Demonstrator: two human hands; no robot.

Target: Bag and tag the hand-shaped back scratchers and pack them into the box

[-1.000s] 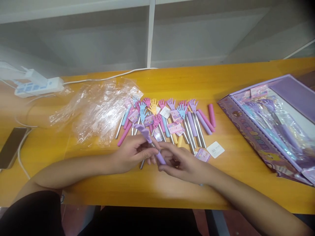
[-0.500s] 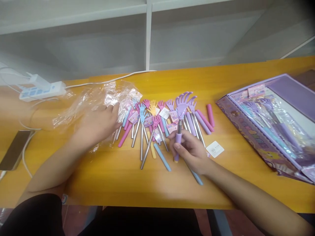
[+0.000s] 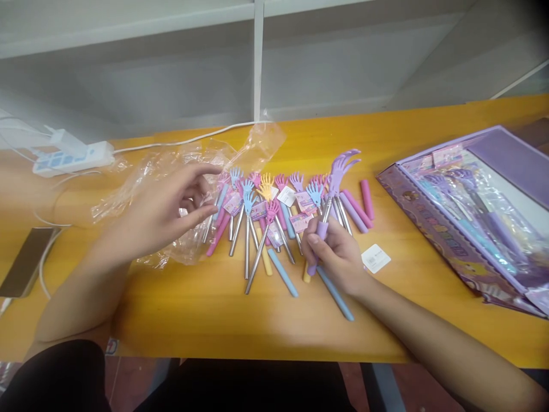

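Observation:
A purple telescopic back scratcher (image 3: 338, 171) leans up to the right, its purple sleeve wrapped by the fingers of my right hand (image 3: 332, 249). My left hand (image 3: 180, 200) hovers over a heap of clear plastic bags (image 3: 171, 252), thumb and fingers apart, with nothing gripped. One clear bag (image 3: 261, 143) stands out just beyond those fingertips. Between my hands lie several back scratchers with metal rods, among them a yellow one (image 3: 266, 186), a pink one (image 3: 271, 210) and a blue one (image 3: 249, 201). Paper tags hang among them.
An open purple box (image 3: 433, 229) with bagged back scratchers stands at the right. A white tag (image 3: 376, 258) and a loose blue tube (image 3: 337, 294) lie near my right hand. At the left are a power strip (image 3: 72, 159) and a phone (image 3: 28, 263).
My left hand has opened and a clear bag now sticks out past its fingertips, up and to the right. The purple back scratcher has tilted to the right in my right hand.

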